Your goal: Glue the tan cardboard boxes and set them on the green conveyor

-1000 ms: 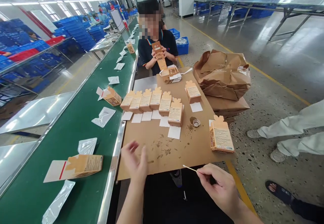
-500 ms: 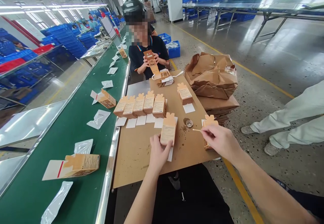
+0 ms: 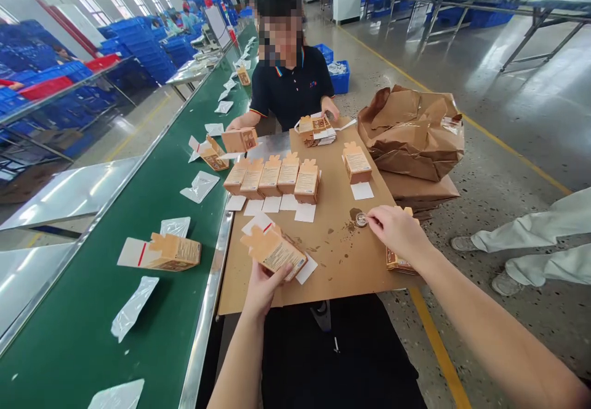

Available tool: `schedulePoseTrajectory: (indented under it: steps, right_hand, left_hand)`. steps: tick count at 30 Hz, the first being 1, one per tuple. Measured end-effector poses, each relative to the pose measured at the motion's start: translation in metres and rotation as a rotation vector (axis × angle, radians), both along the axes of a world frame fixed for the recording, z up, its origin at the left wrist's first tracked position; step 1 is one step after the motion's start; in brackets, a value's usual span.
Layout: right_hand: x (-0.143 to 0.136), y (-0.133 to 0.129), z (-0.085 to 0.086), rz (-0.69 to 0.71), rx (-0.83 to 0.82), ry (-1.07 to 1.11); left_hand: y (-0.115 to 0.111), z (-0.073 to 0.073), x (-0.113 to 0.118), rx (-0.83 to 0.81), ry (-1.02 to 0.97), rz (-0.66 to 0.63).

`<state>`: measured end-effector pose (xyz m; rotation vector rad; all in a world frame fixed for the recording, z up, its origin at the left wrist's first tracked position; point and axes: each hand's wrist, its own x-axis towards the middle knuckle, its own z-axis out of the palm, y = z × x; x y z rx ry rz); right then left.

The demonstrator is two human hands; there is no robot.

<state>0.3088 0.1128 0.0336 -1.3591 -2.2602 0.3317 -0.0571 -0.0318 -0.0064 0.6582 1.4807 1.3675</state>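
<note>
My left hand (image 3: 264,286) grips a small brown-and-tan carton (image 3: 277,254), tilted to the left with its top flaps raised and a white flap showing beneath. My right hand (image 3: 398,231) is closed in a pinch at a small round clear dish (image 3: 361,219) on the cardboard sheet (image 3: 341,261). The thin cotton swab in its fingers is mostly hidden now; its tip seems to be at the dish. Dark wet spots surround the dish. Partly behind my right hand are more cartons (image 3: 398,263).
A row of several cartons (image 3: 279,175) and a lone carton (image 3: 357,164) stand farther back. On the left, a green conveyor belt (image 3: 157,298) carries cartons and silver pouches (image 3: 135,308). Opposite, a co-worker (image 3: 292,89) handles a carton (image 3: 240,141). Brown paper bags (image 3: 410,138) lie right.
My left hand has moved left with the carton and tilted it. My right hand has brought the cotton swab to the dish. The co-worker has moved a carton toward the belt; belt items have shifted.
</note>
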Motion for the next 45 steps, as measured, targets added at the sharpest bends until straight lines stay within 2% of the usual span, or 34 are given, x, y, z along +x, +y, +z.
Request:
schedulePoseTrajectory:
  steps: [2,4,8,11,14,17,20,24,28,31,37,39,41,45]
  right_hand:
    - [-0.013,-0.029,-0.007,-0.007,0.098,0.209]
    - [-0.038,-0.065,-0.019,-0.009,0.130,0.411]
    - [-0.094,-0.123,-0.052,0.050,-0.009,0.554]
    - [-0.116,-0.138,-0.071,0.083,-0.029,0.549]
    - [-0.118,-0.135,-0.081,0.093,-0.009,0.497]
    - [-0.108,-0.130,-0.080,0.075,0.005,0.481]
    - [-0.094,-0.131,-0.072,0.041,0.037,0.514]
    - [-0.074,-0.143,-0.059,-0.004,0.061,0.553]
    - [-0.059,-0.155,-0.047,-0.023,0.093,0.562]
    - [-0.053,-0.162,-0.041,-0.015,0.119,0.584]
    - [-0.050,-0.171,-0.038,-0.026,0.119,0.560]
    - [-0.050,-0.173,-0.037,-0.025,0.123,0.566]
    - [-0.051,-0.174,-0.037,-0.023,0.126,0.588]
    - [-0.050,-0.175,-0.037,-0.020,0.120,0.638]
  left_hand:
    - [0.011,-0.002,0.001,-0.006,0.015,0.009]
    - [0.016,-0.003,0.002,-0.013,0.030,0.009]
    - [0.016,-0.003,-0.001,-0.032,0.049,-0.026]
    - [0.015,-0.003,-0.002,-0.011,0.066,-0.027]
    - [0.013,-0.003,0.000,-0.006,0.079,-0.038]
    - [0.008,-0.007,0.004,0.010,0.118,-0.055]
    - [0.000,-0.015,0.012,0.043,0.238,-0.057]
    - [-0.010,-0.024,0.024,0.081,0.480,-0.015]
    - [-0.015,-0.030,0.034,0.076,0.631,-0.023]
    - [-0.017,-0.034,0.038,0.081,0.668,0.013]
    - [-0.014,-0.038,0.040,0.071,0.704,0.002]
    - [-0.013,-0.036,0.033,0.065,0.748,0.075]
    - [-0.017,-0.030,0.014,0.044,0.798,0.201]
    - [-0.048,-0.010,-0.063,-0.158,0.873,0.508]
